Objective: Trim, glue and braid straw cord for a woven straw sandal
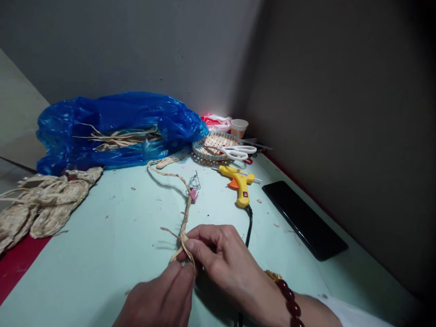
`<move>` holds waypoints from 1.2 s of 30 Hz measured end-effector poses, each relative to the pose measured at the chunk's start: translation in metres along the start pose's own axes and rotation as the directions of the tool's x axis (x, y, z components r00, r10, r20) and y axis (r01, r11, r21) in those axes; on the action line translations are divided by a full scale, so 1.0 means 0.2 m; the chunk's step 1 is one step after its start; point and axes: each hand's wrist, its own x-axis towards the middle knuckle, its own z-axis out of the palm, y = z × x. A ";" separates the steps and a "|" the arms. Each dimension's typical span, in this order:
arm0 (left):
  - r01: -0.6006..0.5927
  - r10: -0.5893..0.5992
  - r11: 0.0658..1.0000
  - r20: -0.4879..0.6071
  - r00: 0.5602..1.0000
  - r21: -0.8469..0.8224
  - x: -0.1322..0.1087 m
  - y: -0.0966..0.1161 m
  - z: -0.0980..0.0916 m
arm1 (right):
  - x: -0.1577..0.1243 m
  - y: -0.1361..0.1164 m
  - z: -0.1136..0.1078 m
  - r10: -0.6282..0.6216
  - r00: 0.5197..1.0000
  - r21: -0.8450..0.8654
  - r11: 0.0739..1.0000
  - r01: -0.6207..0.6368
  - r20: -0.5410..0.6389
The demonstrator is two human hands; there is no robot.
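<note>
A thin straw braid (185,217) runs from my fingers up the table to a flat woven piece (172,159) at its far end. Partway along it sits a pink binder clip (193,194). My right hand (226,259) pinches the braid between thumb and forefinger where it splits into loose strands. Just below, my left hand (163,295) is closed on the strand ends, with its fingertips partly hidden. One short strand (169,232) sticks out to the left of the braid.
Behind lies a blue plastic bag (126,106) of straw. A basket (200,152) carries white scissors (235,152) beside a paper cup (239,127). To the right are a yellow glue gun (242,186) with its cord and a black phone (303,220). Woven straw soles (57,204) lie left.
</note>
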 end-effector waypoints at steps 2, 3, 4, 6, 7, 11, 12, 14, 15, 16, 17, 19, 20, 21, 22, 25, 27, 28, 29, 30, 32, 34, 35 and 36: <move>-0.103 0.104 0.988 -0.003 0.995 0.118 0.00 0.00 0.02 | 0.00 0.01 0.00 0.010 1.000 0.067 0.998 -0.012 0.030; -0.111 0.113 0.985 -0.010 0.994 0.135 -0.01 0.00 0.02 | 0.01 0.01 0.00 0.012 0.999 0.088 0.996 -0.016 0.039; -0.109 0.113 0.986 -0.024 0.993 0.130 -0.01 0.00 0.02 | 0.01 0.01 0.00 0.014 0.999 0.108 0.994 -0.019 0.043; -0.088 0.093 0.994 -0.068 0.993 0.067 -0.01 0.00 0.00 | 0.01 0.02 0.01 0.020 0.999 0.151 0.988 -0.027 0.047; -0.062 0.061 0.998 -0.085 0.995 -0.009 0.00 0.00 -0.02 | 0.01 0.03 0.01 0.020 0.999 0.173 0.985 -0.028 0.049; 0.413 -0.413 0.776 0.111 0.904 -0.476 0.06 -0.06 -0.10 | 0.00 0.02 0.01 0.006 0.999 0.183 0.983 -0.012 0.033; 0.577 -0.545 0.615 0.240 0.803 -0.537 0.08 -0.09 -0.11 | 0.00 0.02 0.01 -0.003 1.000 0.168 0.986 -0.001 0.024; 0.733 -0.581 0.200 0.524 0.623 -0.650 0.13 -0.12 -0.11 | -0.01 0.01 0.01 -0.035 0.999 0.145 0.989 0.032 0.017; 0.715 -0.487 -0.007 0.627 0.608 -0.699 0.14 -0.14 -0.09 | -0.01 0.01 0.01 -0.057 0.998 0.148 0.988 0.053 0.024; 0.679 -0.400 -0.170 0.680 0.615 -0.714 0.16 -0.14 -0.08 | -0.01 0.01 0.02 -0.080 0.996 0.155 0.985 0.074 0.033; 0.648 -0.345 -0.286 0.706 0.618 -0.706 0.17 -0.14 -0.06 | -0.01 0.01 0.02 -0.100 0.994 0.159 0.983 0.092 0.041; 0.631 -0.308 -0.399 0.745 0.591 -0.665 0.17 -0.13 -0.02 | -0.02 0.01 0.02 -0.128 0.991 0.142 0.982 0.120 0.049; 0.644 -0.318 -0.412 0.764 0.561 -0.645 0.17 -0.12 -0.01 | -0.02 0.01 0.02 -0.136 0.990 0.112 0.985 0.130 0.046; 0.662 -0.328 -0.411 0.779 0.534 -0.627 0.17 -0.12 -0.01 | -0.02 0.02 0.02 -0.138 0.989 0.076 0.988 0.135 0.043; 0.676 -0.335 -0.407 0.789 0.515 -0.615 0.16 -0.12 -0.01 | -0.03 0.02 0.02 -0.135 0.990 0.046 0.990 0.133 0.045; 0.696 -0.345 -0.364 0.783 0.517 -0.619 0.14 -0.12 -0.03 | -0.04 0.01 0.01 -0.106 0.992 -0.022 0.994 0.108 0.065; 0.699 -0.346 -0.346 0.777 0.525 -0.626 0.14 -0.12 -0.04 | -0.06 0.00 0.00 -0.093 0.992 -0.094 0.990 0.100 0.081; 0.701 -0.347 -0.332 0.773 0.532 -0.631 0.14 -0.12 -0.05 | -0.07 -0.02 0.00 -0.092 0.992 -0.152 0.983 0.104 0.087; 0.703 -0.353 -0.317 0.767 0.535 -0.636 0.15 -0.12 -0.06 | -0.08 -0.03 -0.01 -0.085 0.992 -0.224 0.969 0.104 0.094; 0.708 -0.365 -0.302 0.764 0.533 -0.638 0.15 -0.12 -0.06 | -0.09 -0.05 -0.02 -0.072 0.992 -0.302 0.948 0.099 0.100; 0.724 -0.394 -0.277 0.762 0.514 -0.632 0.15 -0.12 -0.07 | -0.11 -0.08 -0.04 -0.040 0.994 -0.448 0.890 0.084 0.107; 0.742 -0.419 -0.251 0.761 0.495 -0.622 0.15 -0.13 -0.07 | -0.12 -0.10 -0.05 -0.025 0.994 -0.545 0.835 0.080 0.108; 0.752 -0.432 -0.228 0.757 0.491 -0.618 0.15 -0.13 -0.08 | -0.12 -0.11 -0.06 -0.024 0.994 -0.567 0.819 0.082 0.109; 0.762 -0.438 -0.198 0.751 0.495 -0.617 0.16 -0.13 -0.08 | -0.12 -0.12 -0.06 -0.024 0.994 -0.574 0.815 0.083 0.109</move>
